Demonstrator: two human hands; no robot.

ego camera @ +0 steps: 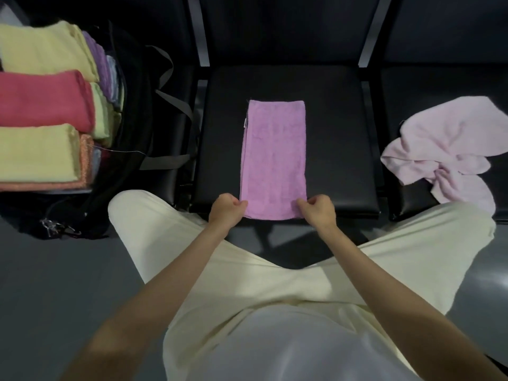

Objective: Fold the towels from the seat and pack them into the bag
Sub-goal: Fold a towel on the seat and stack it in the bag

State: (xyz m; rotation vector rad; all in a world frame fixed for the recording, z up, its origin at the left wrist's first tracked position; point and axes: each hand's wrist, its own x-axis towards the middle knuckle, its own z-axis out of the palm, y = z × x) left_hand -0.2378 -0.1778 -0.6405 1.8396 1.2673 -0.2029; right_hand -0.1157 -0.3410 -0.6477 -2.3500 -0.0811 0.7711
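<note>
A purple towel (pixel 275 158) lies folded into a long narrow strip on the middle black seat (pixel 343 133), its near end at the seat's front edge. My left hand (pixel 226 209) pinches the near left corner of the strip. My right hand (pixel 319 209) pinches the near right corner. A crumpled pale pink towel (pixel 445 149) lies unfolded on the seat to the right. At the far left an open black bag (pixel 134 111) holds several folded towels: yellow (pixel 41 48), red (pixel 41 100), another yellow (pixel 35 152), with orange, green and purple ones beside and under them.
The bag's black straps (pixel 170 100) hang over the left seat. Metal seat-frame bars (pixel 371 31) rise behind the seats. Grey floor (pixel 68 284) lies below, and my legs in pale yellow trousers (pixel 247 276) fill the foreground.
</note>
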